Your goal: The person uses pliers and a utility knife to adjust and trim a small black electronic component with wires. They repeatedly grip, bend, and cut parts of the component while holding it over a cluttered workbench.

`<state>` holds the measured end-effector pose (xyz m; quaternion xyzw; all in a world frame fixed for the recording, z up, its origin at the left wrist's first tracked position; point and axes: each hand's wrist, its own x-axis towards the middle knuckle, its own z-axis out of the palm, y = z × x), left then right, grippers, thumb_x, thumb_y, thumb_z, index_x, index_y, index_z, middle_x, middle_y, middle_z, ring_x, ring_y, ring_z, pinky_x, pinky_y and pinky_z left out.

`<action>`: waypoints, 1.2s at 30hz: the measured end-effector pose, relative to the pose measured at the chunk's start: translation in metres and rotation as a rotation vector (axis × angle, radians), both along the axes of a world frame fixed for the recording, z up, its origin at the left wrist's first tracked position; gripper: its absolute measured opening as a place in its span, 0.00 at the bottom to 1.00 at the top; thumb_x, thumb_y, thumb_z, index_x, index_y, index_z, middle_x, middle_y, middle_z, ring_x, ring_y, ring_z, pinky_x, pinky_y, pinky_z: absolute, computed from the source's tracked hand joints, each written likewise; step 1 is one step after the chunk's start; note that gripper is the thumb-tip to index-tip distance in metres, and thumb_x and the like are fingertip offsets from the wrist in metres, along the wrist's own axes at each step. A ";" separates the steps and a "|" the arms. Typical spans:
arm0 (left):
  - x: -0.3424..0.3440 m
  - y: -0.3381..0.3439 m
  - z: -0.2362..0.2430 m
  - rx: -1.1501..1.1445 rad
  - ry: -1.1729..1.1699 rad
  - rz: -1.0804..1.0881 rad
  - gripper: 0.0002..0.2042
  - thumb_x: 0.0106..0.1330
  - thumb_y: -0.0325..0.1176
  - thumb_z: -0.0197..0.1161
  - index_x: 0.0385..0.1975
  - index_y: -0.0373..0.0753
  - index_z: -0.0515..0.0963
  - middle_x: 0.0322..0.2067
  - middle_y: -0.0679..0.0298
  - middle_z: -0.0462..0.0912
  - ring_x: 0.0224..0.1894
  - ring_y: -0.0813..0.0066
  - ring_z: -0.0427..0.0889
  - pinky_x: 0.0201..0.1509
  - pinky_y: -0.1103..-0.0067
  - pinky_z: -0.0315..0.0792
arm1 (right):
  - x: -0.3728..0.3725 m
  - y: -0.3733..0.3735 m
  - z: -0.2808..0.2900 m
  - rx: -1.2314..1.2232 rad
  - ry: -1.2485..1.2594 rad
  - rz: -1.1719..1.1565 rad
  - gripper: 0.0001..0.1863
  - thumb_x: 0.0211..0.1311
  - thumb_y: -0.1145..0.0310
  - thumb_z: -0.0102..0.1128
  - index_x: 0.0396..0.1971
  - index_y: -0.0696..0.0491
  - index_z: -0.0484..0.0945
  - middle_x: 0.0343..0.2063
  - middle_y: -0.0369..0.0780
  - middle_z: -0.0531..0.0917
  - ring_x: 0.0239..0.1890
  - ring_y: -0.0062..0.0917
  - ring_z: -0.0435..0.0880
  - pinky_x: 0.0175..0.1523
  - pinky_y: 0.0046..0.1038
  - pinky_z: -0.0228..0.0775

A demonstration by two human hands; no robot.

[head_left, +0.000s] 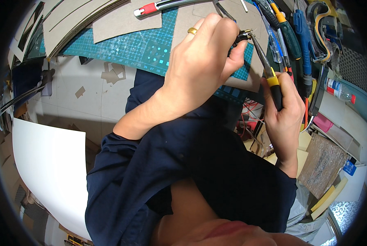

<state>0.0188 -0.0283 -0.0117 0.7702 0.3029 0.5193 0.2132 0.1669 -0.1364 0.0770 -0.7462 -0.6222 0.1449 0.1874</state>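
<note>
Over the cutting mat [124, 53], my left hand [206, 61], with a ring on one finger, is closed on a small black connector [243, 37]. Bare brassy metal parts stick out of the connector's right end. A dark cable [224, 10] runs down behind the fingers; where it joins is hidden. My right hand [288, 100] grips the yellow and black handle of a slim, pointed metal tool [262, 53]. Its narrow tip meets or nearly meets the brassy parts. I cannot tell whether it is needle-nose pliers or another pointed tool.
A red and grey utility knife [148, 9] lies on cardboard [126, 26] at the back. Screwdrivers [288, 37], a blue tool [301, 41] and goggles [319, 28] crowd the right side. A plastic bottle [339, 91] lies farther right. A white sheet [50, 172] stands at left.
</note>
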 end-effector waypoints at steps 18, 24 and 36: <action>-0.003 -0.001 0.008 -0.290 -0.080 -0.140 0.11 0.67 0.30 0.67 0.42 0.33 0.73 0.27 0.67 0.74 0.25 0.84 0.71 0.30 0.86 0.66 | 0.002 -0.002 0.001 -0.015 -0.039 -0.026 0.10 0.62 0.77 0.62 0.38 0.60 0.70 0.31 0.50 0.75 0.32 0.49 0.76 0.37 0.39 0.69; -0.011 0.004 0.004 -0.646 -0.248 -0.383 0.08 0.73 0.32 0.60 0.43 0.36 0.73 0.29 0.74 0.72 0.30 0.90 0.67 0.34 0.88 0.63 | 0.006 -0.001 -0.005 0.037 -0.066 0.033 0.11 0.61 0.79 0.61 0.42 0.60 0.72 0.35 0.49 0.76 0.38 0.47 0.79 0.42 0.38 0.70; -0.012 0.006 0.003 -0.668 -0.243 -0.434 0.07 0.73 0.32 0.59 0.43 0.37 0.73 0.28 0.74 0.69 0.29 0.90 0.65 0.33 0.88 0.61 | 0.008 0.004 -0.007 0.024 -0.060 0.088 0.13 0.59 0.80 0.62 0.43 0.61 0.71 0.37 0.49 0.76 0.39 0.47 0.79 0.44 0.38 0.71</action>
